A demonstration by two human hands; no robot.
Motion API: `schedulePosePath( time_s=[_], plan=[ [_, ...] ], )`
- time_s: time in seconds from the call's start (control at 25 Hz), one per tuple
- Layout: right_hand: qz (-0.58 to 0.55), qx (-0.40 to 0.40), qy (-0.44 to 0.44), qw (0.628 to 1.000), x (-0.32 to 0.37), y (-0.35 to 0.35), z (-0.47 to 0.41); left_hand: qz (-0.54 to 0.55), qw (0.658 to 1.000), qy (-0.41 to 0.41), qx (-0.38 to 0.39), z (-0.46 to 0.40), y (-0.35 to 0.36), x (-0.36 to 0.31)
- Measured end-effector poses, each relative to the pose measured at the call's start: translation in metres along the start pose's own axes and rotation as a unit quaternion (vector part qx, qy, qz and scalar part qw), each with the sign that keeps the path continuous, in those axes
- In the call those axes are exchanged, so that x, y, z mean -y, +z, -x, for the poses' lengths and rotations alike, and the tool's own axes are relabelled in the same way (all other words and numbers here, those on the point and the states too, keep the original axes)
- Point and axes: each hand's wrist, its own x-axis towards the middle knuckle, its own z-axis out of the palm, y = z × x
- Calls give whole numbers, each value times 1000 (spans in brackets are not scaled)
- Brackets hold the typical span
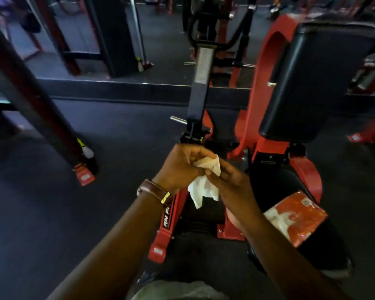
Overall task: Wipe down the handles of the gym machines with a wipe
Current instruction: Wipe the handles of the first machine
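A white wipe (204, 187) hangs crumpled between both hands in the middle of the head view. My left hand (180, 167), with a brown watch strap on the wrist, pinches its top edge. My right hand (230, 182) grips the wipe from the right side. Both hands hover over a red and black gym machine (256, 118). Its black upright arm (200, 83) rises just beyond the hands, with a small metal peg (178, 120) sticking out to the left. No handle of the machine is touched by either hand.
An orange wipes packet (294, 217) lies on the black seat (333, 245) at the right. A black back pad (316, 83) stands behind it. A dark slanted post (30, 94) with a red foot (83, 175) and a spray bottle (86, 149) is at the left. A mirror wall runs along the back.
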Motion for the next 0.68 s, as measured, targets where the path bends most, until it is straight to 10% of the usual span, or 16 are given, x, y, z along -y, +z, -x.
schedulePosePath(
  time_s=[0.36, 0.68],
  plan=[
    [-193, 36, 159, 967, 28, 145, -59, 283, 931, -172, -156, 7, -194, 50],
    [-283, 5, 235, 930, 33, 279, -129, 407, 829, -373, -89, 4, -305, 128]
  ],
)
